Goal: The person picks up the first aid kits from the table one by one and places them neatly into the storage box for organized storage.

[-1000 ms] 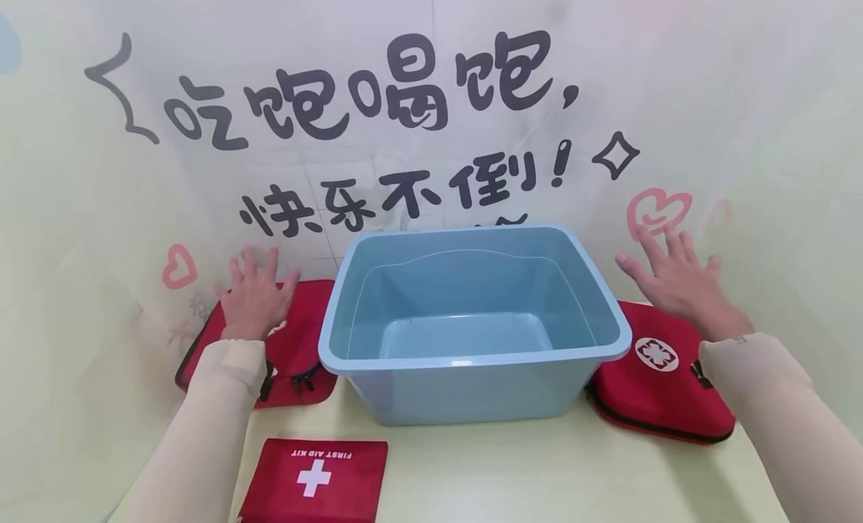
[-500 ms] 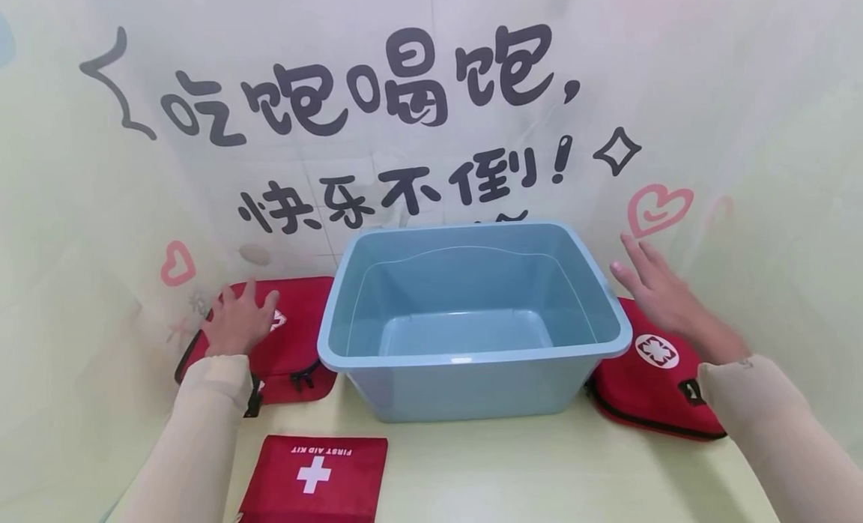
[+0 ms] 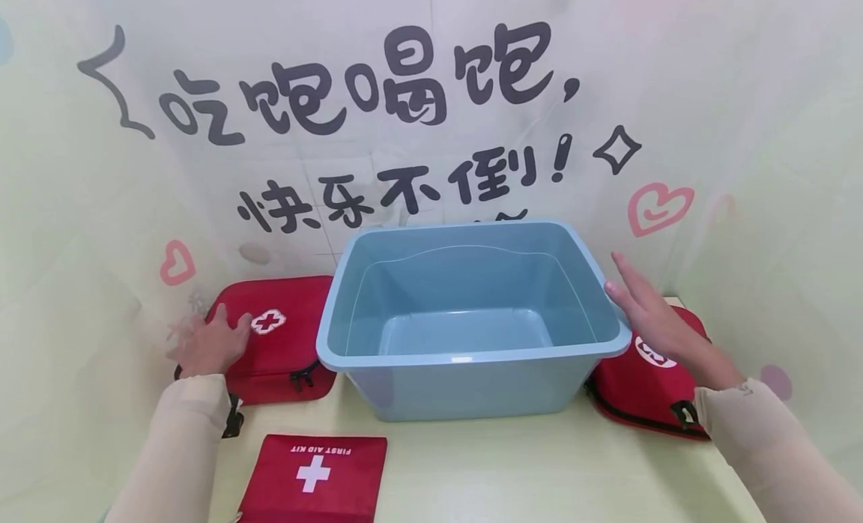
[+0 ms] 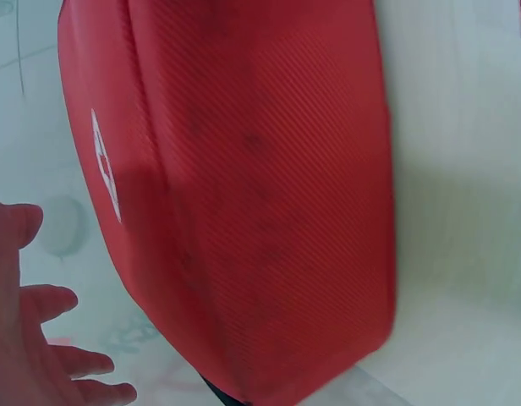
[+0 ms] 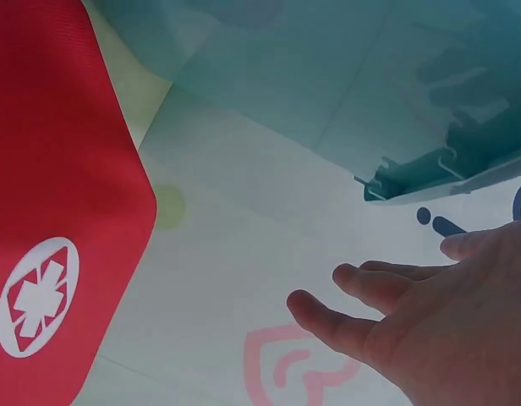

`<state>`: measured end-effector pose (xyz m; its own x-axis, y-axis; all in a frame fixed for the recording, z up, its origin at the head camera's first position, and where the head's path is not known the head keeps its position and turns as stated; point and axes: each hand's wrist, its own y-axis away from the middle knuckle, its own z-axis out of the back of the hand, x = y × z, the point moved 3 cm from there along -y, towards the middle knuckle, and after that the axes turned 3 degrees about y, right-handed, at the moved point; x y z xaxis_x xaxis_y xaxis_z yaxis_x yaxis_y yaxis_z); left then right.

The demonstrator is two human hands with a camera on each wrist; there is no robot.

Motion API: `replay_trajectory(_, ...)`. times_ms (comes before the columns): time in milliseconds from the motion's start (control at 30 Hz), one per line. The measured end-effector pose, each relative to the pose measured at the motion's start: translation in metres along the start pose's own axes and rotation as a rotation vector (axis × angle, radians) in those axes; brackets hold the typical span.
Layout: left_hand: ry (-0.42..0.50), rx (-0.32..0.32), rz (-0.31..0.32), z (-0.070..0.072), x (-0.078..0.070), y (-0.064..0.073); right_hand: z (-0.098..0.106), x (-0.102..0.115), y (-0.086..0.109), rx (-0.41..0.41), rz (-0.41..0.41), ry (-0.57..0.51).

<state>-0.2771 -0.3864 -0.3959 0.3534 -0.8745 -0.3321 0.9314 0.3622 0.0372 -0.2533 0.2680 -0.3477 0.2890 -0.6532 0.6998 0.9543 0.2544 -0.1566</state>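
Observation:
A light blue plastic bin stands in the middle of the table. Left of it lies a red first aid bag with a white cross emblem. My left hand is over that bag's left end, fingers spread and holding nothing; in the left wrist view its fingers stand apart beside the red bag. My right hand, fingers extended, is at the bin's right rim. It partly hides a second red first aid bag with a round white emblem, also seen in the right wrist view.
A flat red first aid pouch with a white cross lies at the table's front left. Behind everything hangs a pale sheet with dark lettering and pink hearts. The pale table shows in front of the bin.
My left hand has moved left and down across the left bag, uncovering its emblem. My right hand has lowered and turned towards the bin's right rim. The bin and bags have stayed put.

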Motion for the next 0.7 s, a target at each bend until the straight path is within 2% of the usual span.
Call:
replay_trajectory(100, 0.002, -0.012, 0.045, 0.0, 0.008, 0.003, -0.004, -0.002, 0.002, 0.0, 0.021, -0.028)
replay_trajectory(200, -0.039, -0.046, 0.081, 0.001, 0.014, 0.006, -0.008, -0.003, 0.005, 0.007, 0.042, -0.067)
replay_trajectory(333, -0.06, -0.074, 0.13, 0.002, 0.018, 0.01, -0.01, -0.004, 0.008, 0.029, 0.039, -0.105)
replay_trajectory(600, 0.033, -0.039, 0.2, -0.001, 0.027, 0.017, -0.016, -0.007, 0.016, 0.068, 0.029, -0.181)
replay_trajectory(700, 0.089, -0.018, 0.206, -0.004, 0.032, 0.017, -0.019, -0.008, 0.019, 0.081, 0.028, -0.218)
